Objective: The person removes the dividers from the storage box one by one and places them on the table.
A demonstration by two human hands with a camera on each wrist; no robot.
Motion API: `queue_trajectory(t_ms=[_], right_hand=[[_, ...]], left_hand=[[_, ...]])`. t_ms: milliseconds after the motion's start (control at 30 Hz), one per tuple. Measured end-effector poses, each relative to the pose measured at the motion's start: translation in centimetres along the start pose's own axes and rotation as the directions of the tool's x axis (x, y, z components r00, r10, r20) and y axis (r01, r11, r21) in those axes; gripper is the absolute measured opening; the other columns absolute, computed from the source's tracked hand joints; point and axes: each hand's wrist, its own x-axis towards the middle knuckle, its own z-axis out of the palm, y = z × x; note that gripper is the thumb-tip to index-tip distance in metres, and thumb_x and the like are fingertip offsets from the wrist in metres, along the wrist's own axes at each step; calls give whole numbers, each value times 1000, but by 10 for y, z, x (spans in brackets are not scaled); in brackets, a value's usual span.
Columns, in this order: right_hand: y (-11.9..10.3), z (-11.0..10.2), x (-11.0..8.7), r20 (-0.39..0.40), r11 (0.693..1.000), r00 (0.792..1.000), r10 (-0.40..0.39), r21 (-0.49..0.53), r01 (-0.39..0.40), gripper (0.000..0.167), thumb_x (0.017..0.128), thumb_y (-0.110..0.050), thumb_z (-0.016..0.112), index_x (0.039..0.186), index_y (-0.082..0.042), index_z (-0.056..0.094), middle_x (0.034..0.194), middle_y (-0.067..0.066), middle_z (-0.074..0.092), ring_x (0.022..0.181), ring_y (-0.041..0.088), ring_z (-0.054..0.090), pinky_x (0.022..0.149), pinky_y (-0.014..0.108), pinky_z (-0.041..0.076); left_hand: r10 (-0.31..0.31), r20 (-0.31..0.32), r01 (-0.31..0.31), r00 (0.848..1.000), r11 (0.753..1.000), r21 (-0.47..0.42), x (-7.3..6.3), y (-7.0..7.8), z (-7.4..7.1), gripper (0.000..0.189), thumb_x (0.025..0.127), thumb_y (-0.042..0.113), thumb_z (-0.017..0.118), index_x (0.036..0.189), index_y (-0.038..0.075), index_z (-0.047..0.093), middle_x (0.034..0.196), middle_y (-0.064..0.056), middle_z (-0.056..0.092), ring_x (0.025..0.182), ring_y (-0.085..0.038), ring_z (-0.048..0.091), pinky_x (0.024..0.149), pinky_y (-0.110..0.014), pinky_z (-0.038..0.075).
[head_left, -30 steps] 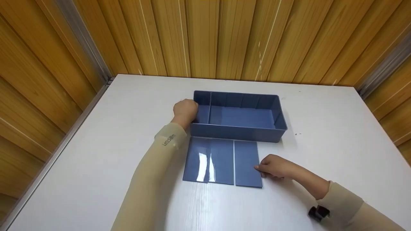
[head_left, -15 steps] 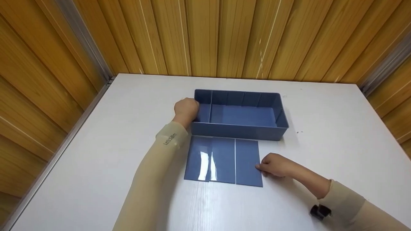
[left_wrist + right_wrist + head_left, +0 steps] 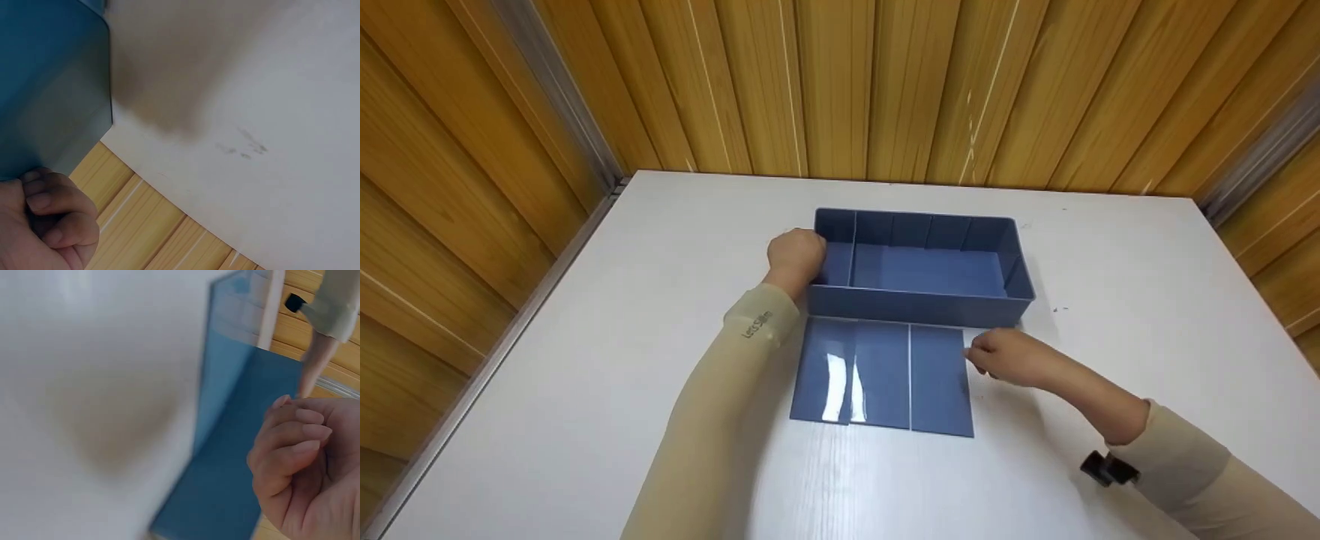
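Observation:
A blue rectangular box [image 3: 921,309] stands open-topped on the white table. One thin upright divider [image 3: 853,251] crosses it near its left end. My left hand [image 3: 796,256] grips the box's left wall, with its fingers curled in the left wrist view too. Before the box lie three flat blue panels side by side: a left panel [image 3: 814,375], a middle panel [image 3: 888,382] and a right panel [image 3: 939,382]. My right hand [image 3: 1011,358] is at the right panel's upper right edge. Its fingers [image 3: 289,455] are loosely curled, with nothing seen in them.
The white table [image 3: 622,360] reaches back to a wood-patterned wall [image 3: 840,90]. Similar walls stand left and right, joined by grey metal corner posts. A black device [image 3: 1108,469] sits at the right sleeve.
My right hand has come away from the middle of the right panel's outer edge and moved up toward the box. My left hand, the box and the panels stay in place.

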Motion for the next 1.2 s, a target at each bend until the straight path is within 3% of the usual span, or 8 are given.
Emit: queue_trajectory(t_ms=[167,333,433,633,867,933,1033,1200], right_hand=[[-17,-24,3,-58,999,998,-28,-49,25,34,105,-22,50,88,2,68,74,7,61,66,14,46,62,30,39],[-34,-41,20,-97,997,994,-58,-51,54,37,105,-23,50,71,-10,51,65,0,46,63,14,39,61,30,35],[-45,-47,35,-105,997,992,-75,-43,71,37,105,-23,50,71,-12,45,64,-4,37,62,13,35,61,30,32],[-69,-56,66,-46,998,997,-57,-41,55,36,107,-26,49,97,3,66,68,-2,48,60,10,41,61,28,37],[-91,-68,102,21,1000,1000,8,5,-9,40,108,-31,47,115,3,68,58,-6,40,49,7,31,52,25,33],[-94,-70,113,34,999,999,32,10,-32,38,108,-31,47,112,1,69,55,-6,37,48,8,28,50,25,30],[-96,-68,127,43,997,997,71,11,-71,35,108,-31,48,95,-5,68,51,-6,35,47,8,27,48,26,27],[-98,-60,147,67,991,990,124,40,-127,42,107,-31,50,68,-14,51,50,-6,33,47,9,27,47,27,27]], left_hand=[[-3,5,3,1000,1000,-16,0,-1,0,40,108,23,38,107,3,72,110,-13,77,97,-27,74,83,-45,62],[-12,11,12,1000,1000,-25,1,-3,-1,40,108,22,37,106,3,72,108,-13,77,96,-27,73,83,-44,62],[-8,4,8,1000,1000,-21,1,-4,-1,40,108,22,37,105,3,72,108,-13,77,96,-27,74,82,-44,62],[7,-2,-7,1000,1000,-8,1,-3,0,37,107,20,40,105,3,72,109,-14,77,97,-28,74,82,-45,62],[13,-7,-13,1000,1000,-14,1,-1,1,35,106,18,41,105,4,73,110,-14,77,98,-28,74,83,-46,62],[6,-19,-6,1000,1000,-27,2,0,1,37,106,19,40,103,4,73,109,-13,77,97,-28,75,82,-45,62],[4,-14,-4,1000,1000,-28,2,1,3,37,107,20,40,102,4,74,108,-13,77,96,-27,75,82,-44,62],[11,22,-11,1000,1000,-29,3,2,4,36,107,20,40,107,4,73,113,-14,77,100,-28,74,85,-44,62]])
